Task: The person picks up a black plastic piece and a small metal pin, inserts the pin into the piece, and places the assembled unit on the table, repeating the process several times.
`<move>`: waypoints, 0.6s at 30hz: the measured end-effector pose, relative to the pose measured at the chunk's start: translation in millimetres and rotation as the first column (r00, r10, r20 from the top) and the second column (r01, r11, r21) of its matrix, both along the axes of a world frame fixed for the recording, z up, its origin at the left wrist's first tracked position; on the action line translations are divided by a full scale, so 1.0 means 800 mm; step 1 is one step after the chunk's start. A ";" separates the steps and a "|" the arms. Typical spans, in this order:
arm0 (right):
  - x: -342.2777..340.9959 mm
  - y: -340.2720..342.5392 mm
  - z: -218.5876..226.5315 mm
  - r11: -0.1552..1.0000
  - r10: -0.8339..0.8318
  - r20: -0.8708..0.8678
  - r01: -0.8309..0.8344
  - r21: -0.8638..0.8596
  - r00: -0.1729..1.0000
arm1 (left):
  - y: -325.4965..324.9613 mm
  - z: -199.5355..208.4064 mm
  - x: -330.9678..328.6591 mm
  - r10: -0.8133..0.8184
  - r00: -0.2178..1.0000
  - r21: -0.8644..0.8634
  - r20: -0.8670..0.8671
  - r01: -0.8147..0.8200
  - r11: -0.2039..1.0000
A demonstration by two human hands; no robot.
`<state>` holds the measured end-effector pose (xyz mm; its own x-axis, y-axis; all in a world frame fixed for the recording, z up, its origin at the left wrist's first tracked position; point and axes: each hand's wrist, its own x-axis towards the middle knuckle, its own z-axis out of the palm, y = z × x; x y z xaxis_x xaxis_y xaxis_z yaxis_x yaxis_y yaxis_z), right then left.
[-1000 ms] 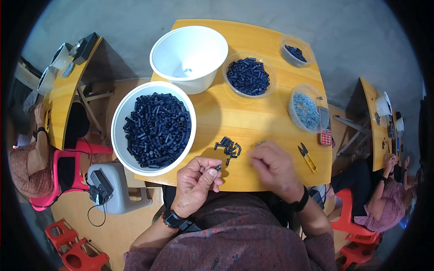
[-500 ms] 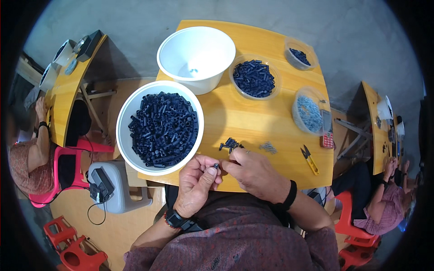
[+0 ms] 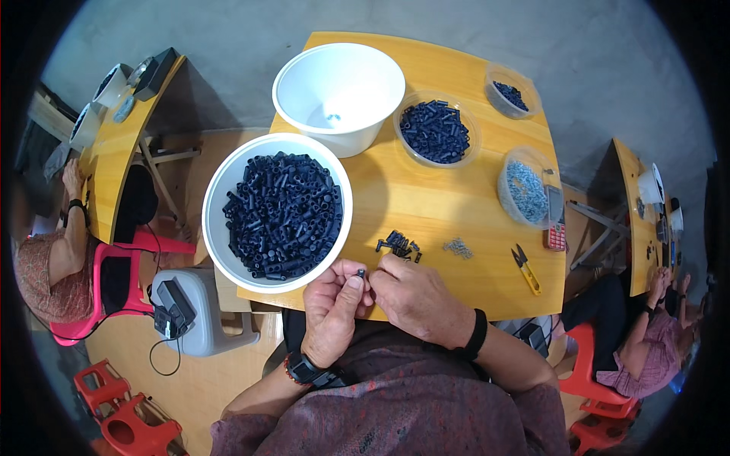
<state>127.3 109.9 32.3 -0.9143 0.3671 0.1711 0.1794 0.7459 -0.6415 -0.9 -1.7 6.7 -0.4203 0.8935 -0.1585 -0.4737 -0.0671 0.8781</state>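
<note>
Thumb and fingertips of my left hand (image 3: 331, 315) pinch a small black plastic tube piece (image 3: 360, 273), its end pointing up. My right hand (image 3: 424, 300) is beside it, its curled fingers close to the piece; whatever they hold is hidden. Both hands are at the table's near edge. Just beyond them lies a little heap of black tube pieces (image 3: 398, 244), with a small pile of silver screw-like bits (image 3: 458, 247) to its right. On the left stands a white bowl (image 3: 214, 205) filled with black tube pieces.
Behind is a second white bowl (image 3: 293, 80) with a few bits at its bottom. Clear tubs hold black pieces (image 3: 435, 133), more black pieces (image 3: 511, 96) and silvery bits (image 3: 525, 190). Yellow-handled snips (image 3: 526, 270) and a red phone (image 3: 556, 234) lie right. Other people sit at side tables.
My right hand has drawn away from the black heap and in toward the piece in my left hand. The whole view has shifted slightly. My left hand keeps its pinch.
</note>
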 end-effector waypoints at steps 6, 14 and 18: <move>0.005 -0.001 0.004 1.000 -0.021 0.007 0.021 -0.001 1.000 | -0.001 -0.002 0.000 -0.015 0.999 0.003 0.028 0.015 1.000; 0.012 0.000 -0.008 1.000 -0.025 -0.020 0.025 0.015 0.999 | -0.001 -0.001 -0.001 -0.048 0.999 -0.023 -0.014 0.047 0.999; 0.009 -0.002 -0.005 0.996 -0.083 -0.077 0.079 -0.051 0.994 | 0.000 -0.001 -0.002 -0.048 0.999 -0.014 -0.020 0.048 0.999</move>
